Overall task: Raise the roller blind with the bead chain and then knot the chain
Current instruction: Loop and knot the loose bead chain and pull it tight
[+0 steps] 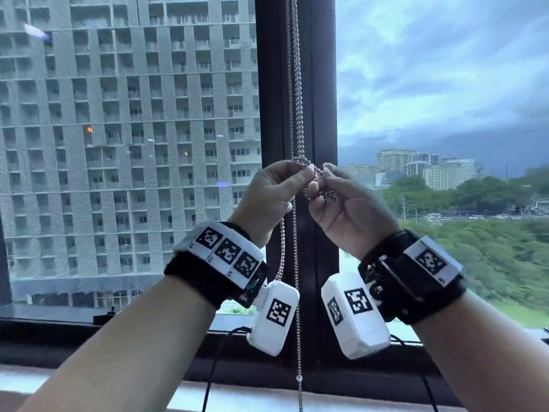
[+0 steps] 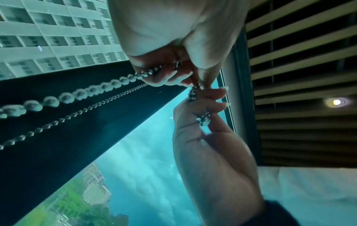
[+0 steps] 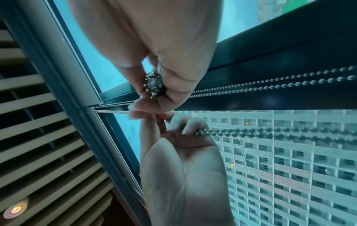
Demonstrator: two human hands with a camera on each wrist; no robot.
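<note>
The metal bead chain (image 1: 298, 93) hangs in front of the dark window post (image 1: 319, 84). At chest height it is twisted into a loose loop (image 1: 299, 162). My left hand (image 1: 306, 173) pinches the chain just under that loop, and two strands (image 1: 294, 248) drop from its palm. My right hand (image 1: 325, 177) pinches the chain right beside it, fingertips nearly touching, with a bunch of beads (image 1: 323, 196) gathered in its curled fingers. That bunch (image 3: 154, 87) shows clearly in the right wrist view. The rolled-up blind's grey tube (image 3: 63, 73) runs along the window top.
Window glass (image 1: 133, 144) fills both sides of the post, with a dark sill (image 1: 59, 337) below. Overhead are ceiling slats (image 2: 299, 45) and a downlight (image 2: 336, 102). White camera pods (image 1: 274, 316) hang under both wrists near the dangling strands.
</note>
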